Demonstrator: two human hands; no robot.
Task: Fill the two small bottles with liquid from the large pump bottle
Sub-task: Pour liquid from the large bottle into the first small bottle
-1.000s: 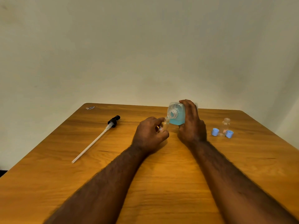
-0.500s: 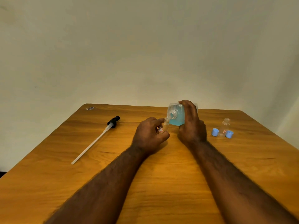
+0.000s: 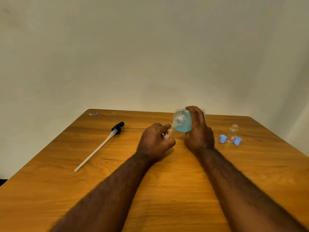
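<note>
The left hand [image 3: 154,143] is closed around 1 small bottle [image 3: 170,132], held upright and slightly tilted just above the surface [image 3: 167,190]; its open mouth is raised to the neck of the large bottle. The right hand [image 3: 198,133] is wrapped around the large pump bottle [image 3: 181,122], which is tipped over toward the left so that its open neck is brought against the small bottle's mouth. Blue liquid is seen pooled in the lower part of the tipped bottle. No stream at the neck can be made out, and the fill level in the held bottle cannot be told; it looks mostly clear.

To the right, well apart from the hands, the 2nd small bottle [image 3: 232,133] is standing upright, uncapped and apparently empty, with 2 blue caps [image 3: 222,138] set just beside its base, 1 on each side. To the left, the pump head with its long dip tube [image 3: 98,147] is laid flat on the surface, removed from the large bottle. A small clear scrap [image 3: 93,114] lies at the far left corner.

Progress, as judged: pump removed, both small bottles uncapped, 1st pour in hand. Left: completing bottle 1, filling bottle 2; capping probably follows.
</note>
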